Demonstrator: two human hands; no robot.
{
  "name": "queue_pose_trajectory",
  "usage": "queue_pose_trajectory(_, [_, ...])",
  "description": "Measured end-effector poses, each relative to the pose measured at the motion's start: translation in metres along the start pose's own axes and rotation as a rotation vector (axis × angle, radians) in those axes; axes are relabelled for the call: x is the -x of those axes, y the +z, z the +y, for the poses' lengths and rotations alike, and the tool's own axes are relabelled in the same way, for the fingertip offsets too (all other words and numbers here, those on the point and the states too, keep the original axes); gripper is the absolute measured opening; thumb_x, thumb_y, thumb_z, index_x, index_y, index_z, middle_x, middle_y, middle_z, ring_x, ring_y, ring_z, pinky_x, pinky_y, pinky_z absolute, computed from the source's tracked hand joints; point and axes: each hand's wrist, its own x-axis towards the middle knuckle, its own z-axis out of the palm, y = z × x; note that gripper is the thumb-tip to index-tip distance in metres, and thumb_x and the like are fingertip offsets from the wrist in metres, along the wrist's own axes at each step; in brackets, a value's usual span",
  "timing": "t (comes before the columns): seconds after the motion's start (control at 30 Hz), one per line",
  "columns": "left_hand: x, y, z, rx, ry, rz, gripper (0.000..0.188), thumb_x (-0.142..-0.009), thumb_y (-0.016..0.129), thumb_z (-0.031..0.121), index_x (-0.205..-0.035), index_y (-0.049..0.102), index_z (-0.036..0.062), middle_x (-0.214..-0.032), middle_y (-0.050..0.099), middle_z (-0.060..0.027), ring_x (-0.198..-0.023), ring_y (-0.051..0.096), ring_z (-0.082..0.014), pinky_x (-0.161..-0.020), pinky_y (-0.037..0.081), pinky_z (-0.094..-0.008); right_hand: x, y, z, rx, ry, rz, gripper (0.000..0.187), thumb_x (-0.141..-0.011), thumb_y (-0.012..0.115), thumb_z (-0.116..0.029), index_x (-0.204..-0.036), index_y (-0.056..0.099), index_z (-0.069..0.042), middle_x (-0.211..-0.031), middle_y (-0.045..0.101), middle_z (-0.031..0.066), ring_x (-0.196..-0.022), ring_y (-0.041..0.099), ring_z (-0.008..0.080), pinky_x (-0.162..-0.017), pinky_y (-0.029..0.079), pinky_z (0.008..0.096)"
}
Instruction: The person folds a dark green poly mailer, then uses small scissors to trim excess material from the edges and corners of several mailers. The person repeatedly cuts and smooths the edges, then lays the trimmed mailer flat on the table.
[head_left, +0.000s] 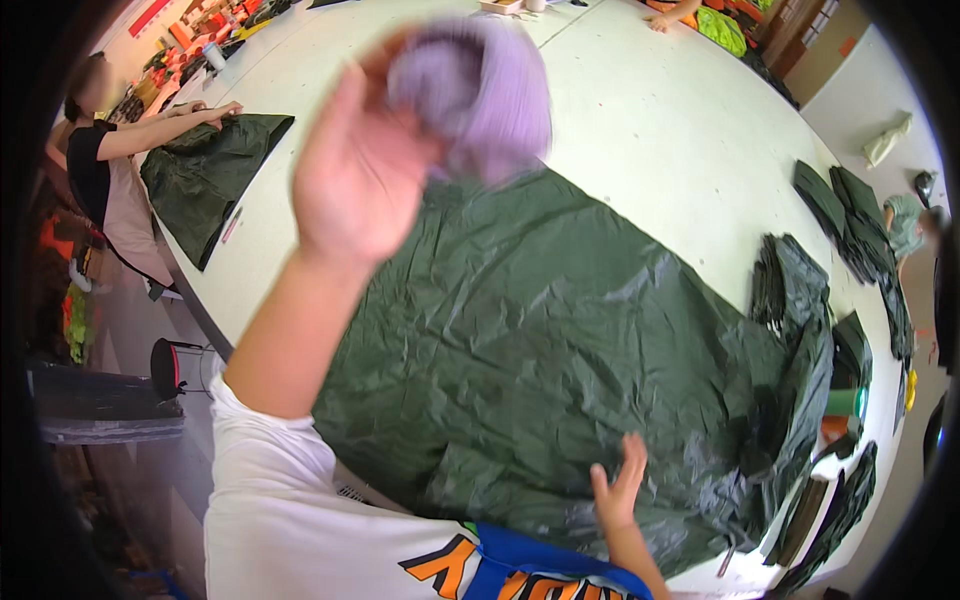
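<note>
My left hand (pixel 360 170) is raised above the table, its fingers closed on a lilac, rounded, ribbed bundle (pixel 515 95). Motion blurs the bundle, so I cannot make out its exact kind; a darker hollow shows on its left side. Below it spreads a large dark green, shiny, wrinkled fabric piece (pixel 560 310), which looks like a garment. Low on that fabric, at the right, my right hand (pixel 622 485) has its fingers apart and holds nothing.
Folded dark green pieces (pixel 850 215) lie along the table's right side. Near them stands a green cylinder (pixel 846 402). At the left, a person (pixel 110 150) handles another dark green piece (pixel 215 170). A hand (pixel 662 20) rests on the white table (pixel 640 130) at the far edge.
</note>
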Motion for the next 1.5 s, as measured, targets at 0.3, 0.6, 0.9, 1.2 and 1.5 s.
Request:
queue_pose_trajectory(0.3, [0.21, 0.063, -0.039, 0.62, -0.678, 0.305, 0.036, -0.092, 0.056, 0.026, -0.113, 0.057, -0.0025, -0.111, 0.063, -0.0117, -0.103, 0.061, -0.0233, -0.096, 0.046, -0.0393, -0.032, -0.047, -0.126, -0.753, -0.078, -0.249, 0.069, -0.07, 0.074, -0.001, -0.132, 0.045, -0.002, -0.138, 0.038, 0.0139, -0.123, 0.043, 0.0247, -0.099, 0.039, 0.0347])
queue_pose_trajectory(0.6, [0.356, 0.092, -0.088, -0.058, -0.882, 0.332, 0.028, -0.096, 0.051, 0.022, -0.118, 0.057, 0.006, -0.108, 0.061, -0.0054, -0.101, 0.058, -0.016, -0.088, 0.047, -0.0303, 0.043, -0.076, -0.086, -1.294, -0.088, -0.477, 0.058, -0.082, 0.065, -0.034, -0.125, 0.048, 0.002, -0.128, 0.052, 0.0275, -0.115, 0.054, 0.0338, -0.101, 0.04, 0.0423])
queue_pose_trajectory(0.9, [0.462, 0.035, -0.108, -1.73, -0.264, -0.603, 0.039, -0.087, 0.06, 0.02, -0.126, 0.056, 0.0165, -0.138, 0.048, -0.006, -0.129, 0.043, -0.023, -0.112, 0.023, -0.0457, 0.095, -0.071, 0.01, 0.034, -0.215, 0.05, 0.032, -0.074, 0.064, -0.005, -0.105, 0.056, -0.005, -0.107, 0.058, 0.0178, -0.099, 0.058, 0.035, -0.081, 0.05, 0.0391])
queue_pose_trajectory(1.2, [0.46, 0.0, -0.117, -1.688, -0.249, -0.678, 0.052, -0.09, 0.052, 0.013, -0.139, 0.04, 0.0211, -0.147, 0.038, -0.0037, -0.135, 0.036, -0.0213, -0.114, 0.02, -0.045, 0.143, 0.036, -0.006, 0.246, -0.668, -0.409, 0.035, -0.072, 0.061, -0.009, -0.107, 0.063, -0.009, -0.112, 0.054, 0.0092, -0.103, 0.052, 0.0285, -0.086, 0.045, 0.0407])
queue_pose_trajectory(1.5, [0.472, -0.015, -0.119, -1.531, -0.078, -0.562, 0.018, -0.081, 0.06, 0.007, -0.095, 0.063, 0.0187, -0.138, 0.047, 0.0001, -0.13, 0.043, -0.0229, -0.112, 0.026, -0.0487, 0.138, 0.037, -0.032, 0.283, -0.726, -0.455, 0.037, -0.076, 0.055, -0.01, -0.112, 0.061, -0.008, -0.109, 0.054, 0.0093, -0.096, 0.053, 0.0276, -0.083, 0.045, 0.0379])
